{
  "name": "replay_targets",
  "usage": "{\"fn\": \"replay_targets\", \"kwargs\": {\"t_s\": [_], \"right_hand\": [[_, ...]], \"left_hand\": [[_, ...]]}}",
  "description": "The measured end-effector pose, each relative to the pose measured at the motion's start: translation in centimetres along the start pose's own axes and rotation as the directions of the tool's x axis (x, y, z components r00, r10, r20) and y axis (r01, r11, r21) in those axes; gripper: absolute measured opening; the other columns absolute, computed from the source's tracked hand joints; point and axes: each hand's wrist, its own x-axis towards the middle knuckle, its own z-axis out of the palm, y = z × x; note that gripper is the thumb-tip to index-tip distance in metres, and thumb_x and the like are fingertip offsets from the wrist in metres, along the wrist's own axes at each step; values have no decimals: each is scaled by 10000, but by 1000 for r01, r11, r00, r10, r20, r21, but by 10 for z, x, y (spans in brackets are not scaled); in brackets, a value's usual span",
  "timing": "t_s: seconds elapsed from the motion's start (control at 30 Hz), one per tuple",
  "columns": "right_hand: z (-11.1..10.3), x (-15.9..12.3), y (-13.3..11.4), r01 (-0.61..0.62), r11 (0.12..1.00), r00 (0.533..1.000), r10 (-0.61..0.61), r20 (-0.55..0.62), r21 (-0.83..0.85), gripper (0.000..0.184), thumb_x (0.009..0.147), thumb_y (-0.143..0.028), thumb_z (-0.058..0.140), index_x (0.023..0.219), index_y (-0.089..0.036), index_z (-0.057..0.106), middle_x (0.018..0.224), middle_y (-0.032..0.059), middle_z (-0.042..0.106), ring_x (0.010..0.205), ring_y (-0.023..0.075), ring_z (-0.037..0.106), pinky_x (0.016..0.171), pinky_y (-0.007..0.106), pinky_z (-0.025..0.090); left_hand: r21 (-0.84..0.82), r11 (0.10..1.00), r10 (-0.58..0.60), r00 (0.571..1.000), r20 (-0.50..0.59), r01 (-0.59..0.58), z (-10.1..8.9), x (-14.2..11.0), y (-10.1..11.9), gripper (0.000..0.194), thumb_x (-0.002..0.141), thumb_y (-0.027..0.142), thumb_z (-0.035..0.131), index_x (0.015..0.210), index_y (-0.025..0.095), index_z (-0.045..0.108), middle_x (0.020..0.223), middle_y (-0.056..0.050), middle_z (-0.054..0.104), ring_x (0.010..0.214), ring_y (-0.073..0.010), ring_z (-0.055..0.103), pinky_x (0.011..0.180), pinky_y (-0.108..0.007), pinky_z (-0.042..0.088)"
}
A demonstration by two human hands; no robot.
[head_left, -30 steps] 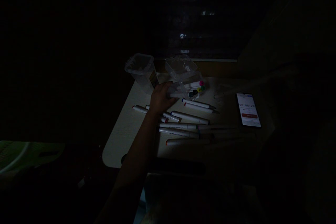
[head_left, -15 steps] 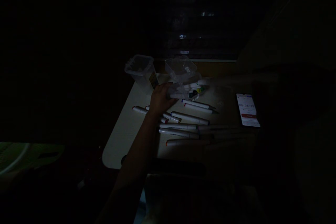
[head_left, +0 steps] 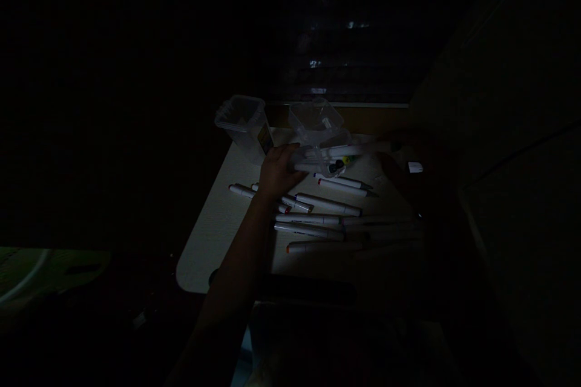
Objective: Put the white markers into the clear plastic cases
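The scene is very dark. My left hand (head_left: pixel 279 170) is closed round the base of a clear plastic box (head_left: pixel 313 151) that lies on its side, its mouth to the right. Several white markers with dark, yellow and green ends (head_left: pixel 342 163) lie inside it. In deep shadow at the right, my right hand (head_left: pixel 402 154) holds a white marker (head_left: pixel 363 149), its far end at the box's mouth. The fingers of that hand are barely visible. Below the box, several loose white markers (head_left: pixel 329 204) lie spread over the pale table (head_left: pixel 204 254).
An upright clear container (head_left: pixel 245 127) with a label stands at the table's back left. Behind the box is its open clear lid (head_left: pixel 315 118). A lit phone (head_left: pixel 414 167) shows only in part past my right arm. A dark long object (head_left: pixel 308 288) lies along the front edge.
My right hand has come in from the right with the marker, up to the box's mouth, and now covers most of the phone. The box has shifted slightly; my left hand stays on it.
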Motion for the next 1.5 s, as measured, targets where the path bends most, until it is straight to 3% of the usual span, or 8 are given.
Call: {"fn": "replay_targets", "kwargs": {"t_s": [0.13, 0.97, 1.2, 1.37, 1.5], "right_hand": [[4, 3, -2, -25, 1000, 995, 24, -102, -11, 274, 882, -344, 529, 1118, -241, 624, 1040, 70, 681, 984, 252, 639, 915, 437, 499], [5, 4, 1, 13, 1000, 997, -11, -75, 26, 184, 887, -286, 507, 931, -226, 676, 952, 57, 729, 904, 217, 678, 822, 383, 533], [2, 5, 4, 99, 995, 986, -97, -137, 6, 160, 879, -250, 529, 890, -207, 682, 882, 54, 737, 827, 197, 680, 755, 344, 531], [-1, 5, 6, 32, 999, 998, -31, -51, 15, 167, 873, -268, 526, 897, -227, 686, 909, 47, 735, 855, 204, 683, 792, 359, 532], [4, 1, 11, -74, 994, 982, 59, 181, 80, 185, 880, -288, 537, 965, -216, 684, 933, 51, 731, 857, 190, 685, 775, 329, 528]], "left_hand": [[1, 1000, -8, 1000, 4, 8, -1, 0, 2, 689, 733, 464, 704, 1339, 218, 488, 1303, -106, 590, 1188, -310, 536, 1006, -443, 433], [10, 1000, -17, 1000, 0, 17, -2, 0, 2, 710, 709, 435, 728, 1340, 216, 489, 1305, -109, 591, 1182, -315, 539, 1005, -447, 435], [20, 1000, -14, 1000, -10, 15, -2, 0, 3, 713, 698, 414, 738, 1338, 218, 491, 1305, -105, 591, 1172, -310, 543, 999, -438, 442], [16, 1000, -19, 1000, 0, 19, -2, 0, 2, 699, 714, 427, 723, 1340, 224, 488, 1301, -104, 593, 1171, -313, 544, 996, -446, 443], [16, 1000, -20, 1000, -5, 20, 0, 0, 1, 704, 714, 433, 722, 1346, 233, 485, 1304, -99, 590, 1175, -314, 538, 1001, -450, 443]]}}
